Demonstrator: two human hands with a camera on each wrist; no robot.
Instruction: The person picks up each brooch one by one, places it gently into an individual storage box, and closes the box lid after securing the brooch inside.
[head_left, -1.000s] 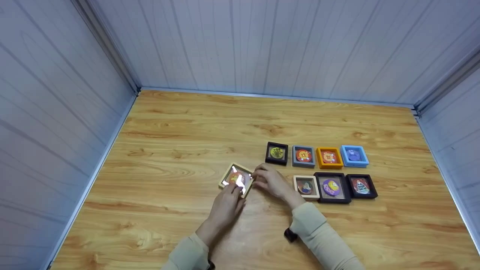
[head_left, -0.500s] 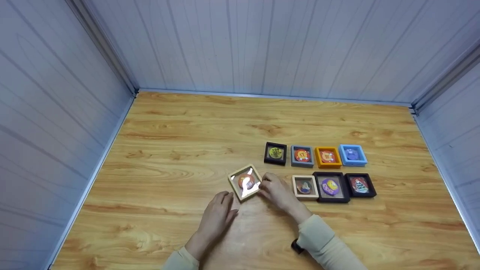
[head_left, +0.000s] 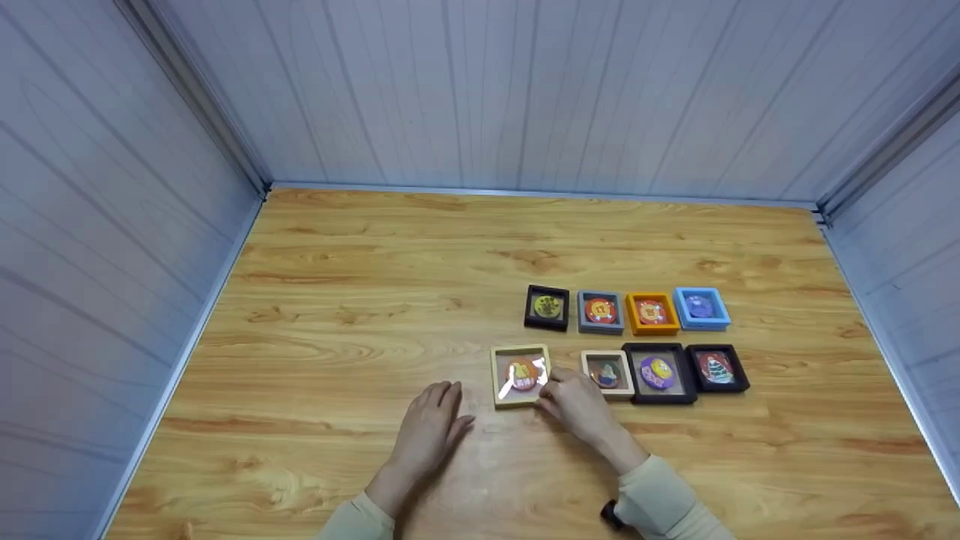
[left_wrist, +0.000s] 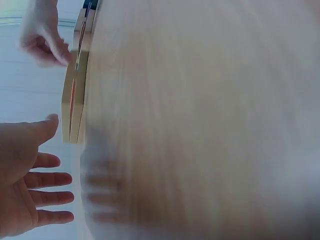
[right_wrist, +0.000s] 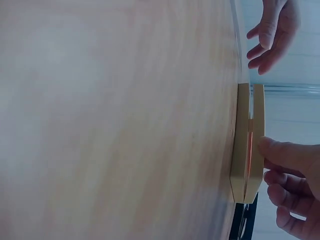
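Observation:
A cream-yellow square display frame (head_left: 501,379) lies flat on the table, squared up with the other frames. Behind its clear film sits a round red badge (head_left: 523,373) with a yellow figure, partly covered by glare. My right hand (head_left: 579,405) pinches the frame's right edge; in the right wrist view the thumb (right_wrist: 280,150) presses on the edge, with the other fingers curled beside it. My left hand (head_left: 426,427) is off to the frame's left, apart from it. Its fingers (left_wrist: 52,179) are straight and hold nothing.
Right of the held frame stand a small cream frame (head_left: 585,361), a large black frame (head_left: 664,400) and a black tree-badge frame (head_left: 739,367). Behind them are black (head_left: 547,325), grey (head_left: 600,330), orange (head_left: 654,330) and light-blue (head_left: 705,326) frames. White panel walls (head_left: 465,90) enclose the wooden table (head_left: 337,262).
The cream-yellow frame has moved right and turned from tilted to straight, with my right hand on its edge. My left hand has let go and drawn back to the left.

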